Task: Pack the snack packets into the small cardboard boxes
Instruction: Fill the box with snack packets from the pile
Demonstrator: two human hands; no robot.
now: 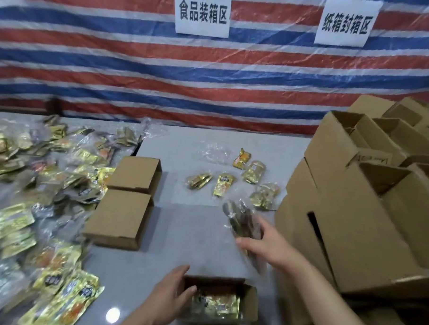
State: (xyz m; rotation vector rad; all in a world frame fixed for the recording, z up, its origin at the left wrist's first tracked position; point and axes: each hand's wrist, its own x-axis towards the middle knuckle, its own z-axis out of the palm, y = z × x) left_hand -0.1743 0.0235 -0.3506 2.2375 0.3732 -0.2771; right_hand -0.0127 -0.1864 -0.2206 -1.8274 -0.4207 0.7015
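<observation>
On the smooth grey bench [187,237], the left hand [170,297] rests with fingers loosely spread against the left wall of a small open brown corrugated cardboard box [249,301] holding shiny gold foil packets [215,307]. The right hand [264,246] grips a crinkly clear-wrapped bundle of dark snack packets [240,220] above the bench. 2 closed flat cardboard boxes [126,203] lie touching end to end. 5 loose gold packets [224,184] sit beyond. A heap of glossy foil packets [38,207] covers the left; empty folded cartons [358,205] stack on the right.

Packet heap [38,207] left, empty boxes [369,192] right, open box [249,301] nearest.
</observation>
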